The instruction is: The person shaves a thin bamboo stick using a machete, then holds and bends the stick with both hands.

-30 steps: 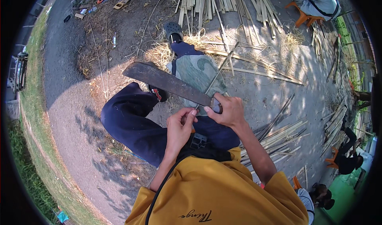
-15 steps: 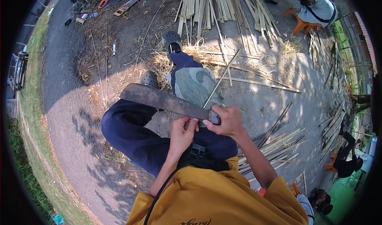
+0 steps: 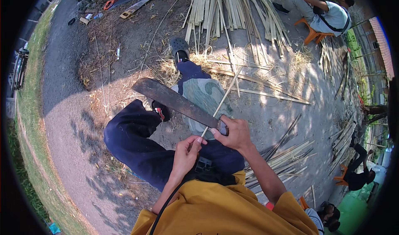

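My right hand [image 3: 236,132] is closed round the handle of a machete [image 3: 176,102]. Its broad dark blade points to the far left above my lap. A thin pale bamboo strip [image 3: 222,102] slants under the blade near the handle, its far end sticking out beyond. Pinched between thumb and fingers, the strip's near part is in my left hand [image 3: 188,152], just below the blade. My right thumb lies close to the strip, and I cannot tell whether it touches. A green and white patterned cloth [image 3: 203,94] covers my outstretched leg under the strip.
Long split bamboo strips [image 3: 216,10] are piled ahead, with more strips [image 3: 286,158] at my right. Curled shavings [image 3: 166,64] lie round my foot. Handsaws [image 3: 139,5] rest at the far left. A person [image 3: 330,16] sits on an orange stool at the far right; others sit farther right.
The bamboo strip has slid back toward me under the blade, and my left hand has moved slightly down and left with it. The machete's tip has swung a little right. My left foot has shifted.
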Tool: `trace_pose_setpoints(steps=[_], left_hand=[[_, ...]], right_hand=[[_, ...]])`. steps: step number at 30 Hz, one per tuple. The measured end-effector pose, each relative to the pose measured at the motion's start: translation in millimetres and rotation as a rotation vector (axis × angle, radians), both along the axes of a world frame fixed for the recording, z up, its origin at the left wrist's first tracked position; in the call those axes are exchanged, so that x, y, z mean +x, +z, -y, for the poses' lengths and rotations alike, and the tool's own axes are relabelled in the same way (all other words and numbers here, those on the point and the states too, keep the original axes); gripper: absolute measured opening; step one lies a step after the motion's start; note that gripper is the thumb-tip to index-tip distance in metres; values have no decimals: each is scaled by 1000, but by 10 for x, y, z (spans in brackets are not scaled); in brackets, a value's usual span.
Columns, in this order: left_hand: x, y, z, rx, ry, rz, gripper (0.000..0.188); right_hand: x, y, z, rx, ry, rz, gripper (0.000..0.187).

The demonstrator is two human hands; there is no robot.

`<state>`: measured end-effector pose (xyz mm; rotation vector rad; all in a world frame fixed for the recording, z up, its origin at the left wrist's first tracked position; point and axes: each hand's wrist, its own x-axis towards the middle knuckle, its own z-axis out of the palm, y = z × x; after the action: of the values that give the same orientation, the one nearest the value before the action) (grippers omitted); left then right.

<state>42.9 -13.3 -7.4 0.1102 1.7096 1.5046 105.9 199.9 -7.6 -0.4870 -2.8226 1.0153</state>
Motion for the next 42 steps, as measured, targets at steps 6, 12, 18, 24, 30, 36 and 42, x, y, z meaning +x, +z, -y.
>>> trace_pose_setpoints(steps=[6, 12, 18, 24, 30, 36, 42], left_hand=[[-75, -76, -231, 36, 17, -57, 26], [-112, -110, -235, 117, 16, 25, 27], [48, 7, 106, 57, -33, 33, 31], [30, 38, 83, 0, -97, -107, 31], [-114, -84, -257, -40, -49, -243, 29], [-79, 104, -160, -109, -71, -377, 27], [94, 367, 300, -148, -89, -224, 31]], right_hand=[[19, 13, -1, -21, 43, 4, 48], [-35, 75, 28, -1, 25, 71, 50], [-51, 113, 24, -7, -2, 58, 48], [-52, 57, 33, -10, -10, 53, 45], [0, 54, 63, -4, 48, 47, 47], [30, 74, 78, 59, 36, 66, 49], [-21, 118, 86, 17, 4, 69, 49]])
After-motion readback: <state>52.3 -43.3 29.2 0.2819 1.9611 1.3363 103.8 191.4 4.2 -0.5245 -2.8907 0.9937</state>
